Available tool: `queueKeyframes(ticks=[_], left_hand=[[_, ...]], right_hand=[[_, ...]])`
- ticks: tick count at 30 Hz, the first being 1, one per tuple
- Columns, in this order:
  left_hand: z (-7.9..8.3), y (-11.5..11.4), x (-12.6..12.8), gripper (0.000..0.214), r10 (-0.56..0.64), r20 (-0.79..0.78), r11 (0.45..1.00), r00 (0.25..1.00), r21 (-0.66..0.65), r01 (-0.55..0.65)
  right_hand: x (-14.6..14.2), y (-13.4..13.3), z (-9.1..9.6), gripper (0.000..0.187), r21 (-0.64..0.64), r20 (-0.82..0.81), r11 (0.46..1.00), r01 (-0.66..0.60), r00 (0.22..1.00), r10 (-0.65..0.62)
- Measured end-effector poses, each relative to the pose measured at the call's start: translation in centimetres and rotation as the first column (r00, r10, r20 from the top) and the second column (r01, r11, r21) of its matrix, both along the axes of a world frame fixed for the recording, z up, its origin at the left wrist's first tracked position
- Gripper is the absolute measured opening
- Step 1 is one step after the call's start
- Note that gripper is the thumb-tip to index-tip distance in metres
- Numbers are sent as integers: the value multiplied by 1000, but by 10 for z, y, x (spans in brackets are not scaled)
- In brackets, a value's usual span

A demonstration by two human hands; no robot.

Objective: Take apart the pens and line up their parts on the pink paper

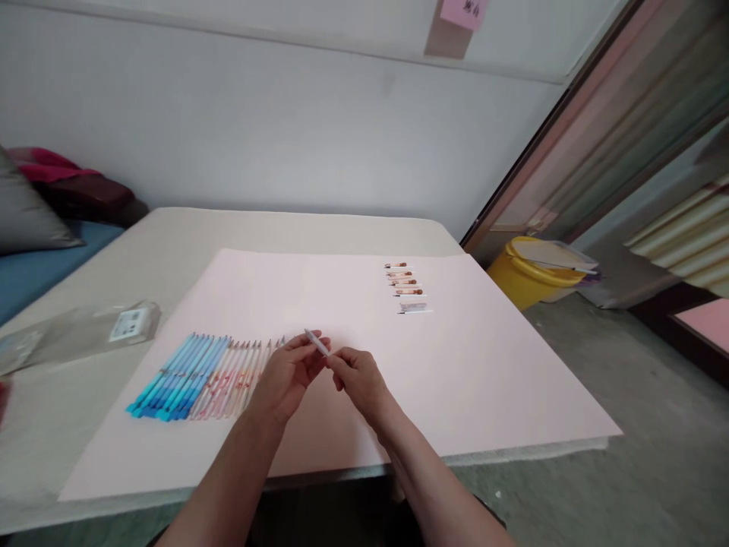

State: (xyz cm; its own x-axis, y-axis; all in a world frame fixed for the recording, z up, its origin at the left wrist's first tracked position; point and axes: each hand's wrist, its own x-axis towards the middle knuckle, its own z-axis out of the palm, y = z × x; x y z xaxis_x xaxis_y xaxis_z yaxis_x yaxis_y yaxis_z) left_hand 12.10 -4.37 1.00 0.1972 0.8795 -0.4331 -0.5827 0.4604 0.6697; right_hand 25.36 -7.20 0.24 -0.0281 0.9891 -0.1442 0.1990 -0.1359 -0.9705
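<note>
Both my hands meet above the pale pink sheet (467,380) near the table's front edge. My left hand (288,376) is closed on a thin white pen (317,343) that points up and away. My right hand (356,376) pinches the pen's lower end, fingers pressed together. Just left of my hands lies a row of several pens (199,376), blue ones on the left and white-pink ones on the right. At the far right of the sheet sits a small column of several pen parts (407,289).
A clear plastic package (85,330) lies on the beige table (85,258) at the left. A yellow bucket (524,277) stands on the floor beyond the right edge. Cushions (34,220) lie at the far left by the wall.
</note>
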Motion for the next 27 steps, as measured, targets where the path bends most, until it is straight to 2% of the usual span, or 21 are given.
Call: queueKeyframes(ticks=[4, 12, 18, 27], left_hand=[[-4, 2, -2, 11, 82, -12, 996, 997, -19, -82], [-14, 13, -15, 8, 232, -5, 971, 973, -55, -232], [-7, 13, -18, 4, 202, -58, 977, 978, -55, -205], [-5, 19, -30, 6, 287, -49, 954, 957, -74, -290]], right_hand=[[0, 0, -3, 24, -11, 8, 1000, -4, 1000, 4], [-1, 0, -5, 23, -39, 28, 998, -45, 999, 46], [1, -1, -4, 25, -50, 33, 995, -86, 996, 88], [11, 2, 8, 22, -88, -83, 984, -155, 986, 148]])
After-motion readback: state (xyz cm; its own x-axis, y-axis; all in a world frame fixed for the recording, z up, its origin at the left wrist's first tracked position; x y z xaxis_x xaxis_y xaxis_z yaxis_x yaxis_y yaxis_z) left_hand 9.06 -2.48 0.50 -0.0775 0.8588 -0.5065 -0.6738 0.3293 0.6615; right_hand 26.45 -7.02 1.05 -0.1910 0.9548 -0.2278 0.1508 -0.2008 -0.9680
